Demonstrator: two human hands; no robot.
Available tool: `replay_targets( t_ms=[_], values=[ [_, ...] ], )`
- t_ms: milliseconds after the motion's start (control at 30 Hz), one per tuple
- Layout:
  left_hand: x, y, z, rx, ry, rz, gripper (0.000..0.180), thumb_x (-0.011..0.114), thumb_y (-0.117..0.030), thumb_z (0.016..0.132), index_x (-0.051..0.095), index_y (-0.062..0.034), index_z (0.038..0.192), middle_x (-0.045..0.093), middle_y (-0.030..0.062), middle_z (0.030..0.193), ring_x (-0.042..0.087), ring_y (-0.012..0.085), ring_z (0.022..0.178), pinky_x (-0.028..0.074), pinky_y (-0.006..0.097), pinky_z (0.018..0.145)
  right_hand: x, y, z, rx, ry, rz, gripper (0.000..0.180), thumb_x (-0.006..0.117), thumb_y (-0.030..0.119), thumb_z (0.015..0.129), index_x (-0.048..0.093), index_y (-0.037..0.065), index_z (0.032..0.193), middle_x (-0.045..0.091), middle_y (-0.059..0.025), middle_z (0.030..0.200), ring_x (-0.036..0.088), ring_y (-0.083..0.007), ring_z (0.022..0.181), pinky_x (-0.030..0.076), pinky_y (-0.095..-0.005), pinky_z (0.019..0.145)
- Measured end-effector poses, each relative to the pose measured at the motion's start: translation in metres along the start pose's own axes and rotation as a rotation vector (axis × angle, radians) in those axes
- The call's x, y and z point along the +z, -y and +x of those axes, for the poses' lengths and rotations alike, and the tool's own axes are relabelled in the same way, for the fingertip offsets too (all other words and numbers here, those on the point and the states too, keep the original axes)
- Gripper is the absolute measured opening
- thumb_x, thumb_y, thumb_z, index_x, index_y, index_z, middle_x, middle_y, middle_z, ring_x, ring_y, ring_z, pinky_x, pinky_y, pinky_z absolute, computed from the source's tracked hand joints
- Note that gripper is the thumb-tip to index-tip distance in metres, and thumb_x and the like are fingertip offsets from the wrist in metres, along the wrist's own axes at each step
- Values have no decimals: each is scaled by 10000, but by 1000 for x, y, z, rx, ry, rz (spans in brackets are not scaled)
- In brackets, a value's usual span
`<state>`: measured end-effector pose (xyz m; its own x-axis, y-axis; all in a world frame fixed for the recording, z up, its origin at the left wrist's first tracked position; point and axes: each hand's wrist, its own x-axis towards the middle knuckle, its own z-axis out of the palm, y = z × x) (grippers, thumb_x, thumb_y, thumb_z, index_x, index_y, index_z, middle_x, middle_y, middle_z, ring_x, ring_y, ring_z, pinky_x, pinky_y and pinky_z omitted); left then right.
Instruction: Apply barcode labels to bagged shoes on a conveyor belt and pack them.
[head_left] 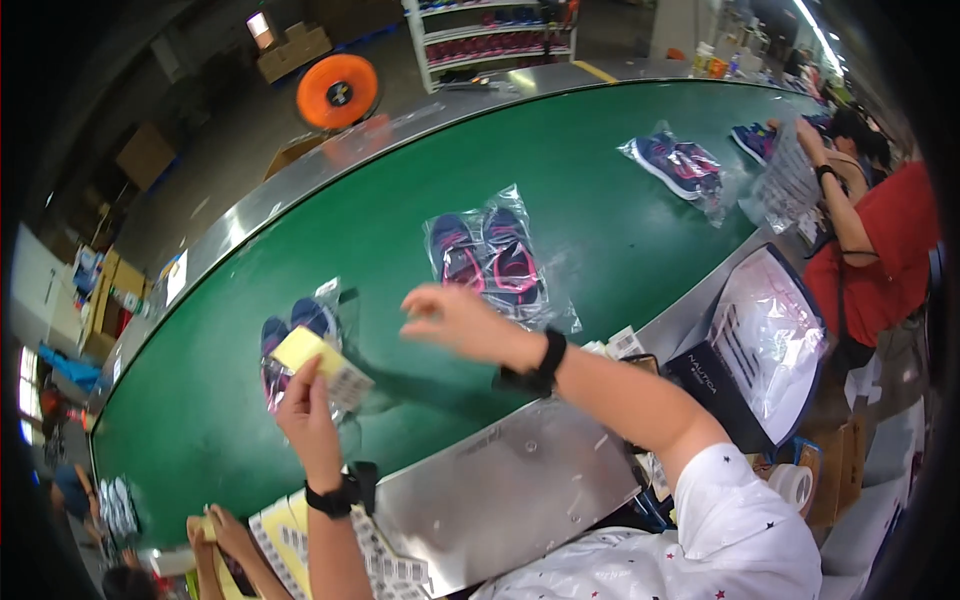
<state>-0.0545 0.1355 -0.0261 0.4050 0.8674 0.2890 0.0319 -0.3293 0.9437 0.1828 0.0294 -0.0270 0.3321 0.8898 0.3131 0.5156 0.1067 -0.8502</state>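
- The left hand (305, 405) is clenched around a yellow sticker pad (322, 365), thumb on one side and fingers on the other; it holds the pad tilted up over the green belt (560, 170), probably so that the top label is easy to reach.
- The right hand (450, 318) hovers above the belt with the fingertips pinched together. It may hold a small label, but the hand is blurred and I cannot tell.
- Under the pad, on the belt, lies a clear bag (300, 345) with a pair of dark blue and pink shoes inside. It is just beside the left hand, on the near part of the belt.
- A second bag (495, 260) with the same kind of shoes lies further along the belt, behind the right hand. A third bag (680, 165) is well apart, toward the far end of the belt.
- Near the belt's near edge, on the metal rim, an open dark shoebox (760, 350) stands, with white paper and plastic in it and no shoes visible.
- A person in red (880, 260) stands beside the belt's far end and holds up a printed sheet.
- Label sheets (300, 545) lie below the left wrist, at the belt's near side, close for taking.
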Motion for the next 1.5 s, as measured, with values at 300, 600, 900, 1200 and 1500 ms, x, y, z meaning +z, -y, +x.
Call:
replay_targets(
  t_ms=[300,600,900,1200,1500],
  values=[
    [-5,-76,-131,-362,191,-348,329,613,9,904,595,35,1232,580,-47,820,468,17,688,377,183,623,51,89,-135,463,143,658,150,670,111,893,653,-6,802,521,68,618,422,-5,585,324,-210,499],
    [-16,-73,-166,-359,169,-170,297,629,33,885,632,23,1182,572,-58,770,458,-6,641,342,169,555,49,107,-166,212,223,269,114,702,101,853,651,3,821,586,-9,700,493,-63,623,419,-266,580],
    [-8,-82,-170,-237,203,104,184,689,4,864,685,25,1047,572,-43,697,446,2,600,319,169,535,41,101,-157,-354,-6,11,53,682,21,773,643,21,808,554,-71,802,538,-250,796,448,-355,708],
    [-8,-66,-157,-441,326,61,462,645,99,827,555,20,1274,626,6,842,528,18,669,414,168,596,47,89,-141,-502,58,-383,84,598,103,710,556,33,724,500,-96,800,490,-263,784,413,-367,684],
    [-36,-16,-90,-311,-44,99,296,559,18,926,570,59,1218,673,106,999,629,80,833,486,193,705,-70,33,22,48,-460,237,184,689,62,821,644,18,994,641,-23,850,570,-95,780,462,-259,678]
  ],
)
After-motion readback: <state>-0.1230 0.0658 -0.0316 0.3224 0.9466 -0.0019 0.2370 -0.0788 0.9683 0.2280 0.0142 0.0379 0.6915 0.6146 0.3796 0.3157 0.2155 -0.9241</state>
